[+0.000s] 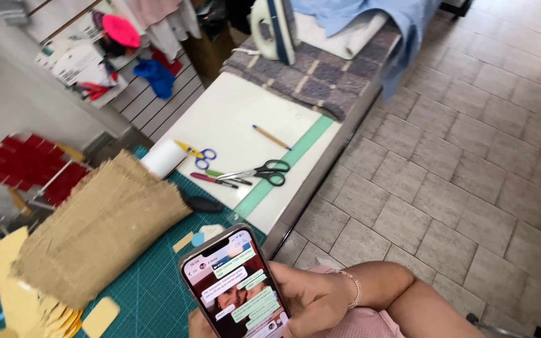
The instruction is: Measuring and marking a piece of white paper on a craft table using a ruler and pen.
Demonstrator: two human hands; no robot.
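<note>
My right hand (311, 300), a bead bracelet on its wrist, is wrapped around a smartphone (236, 285) with a lit chat screen, held tilted over the near edge of the table. A small patch of skin shows at the phone's lower left corner; it may be my left hand (193, 320), and its grip is hidden. Just left of the phone a folded piece of burlap (98, 228) lies on a green cutting mat (151, 288), with tan paper shapes (100, 316) around it.
On the white table (239, 112) lie black-handled scissors (263, 172), small yellow and purple scissors (196, 154), pens (217, 180) and a pencil (271, 137). An iron (275, 28) stands on a checked cloth at the far end. A tiled floor (471, 156) lies to the right.
</note>
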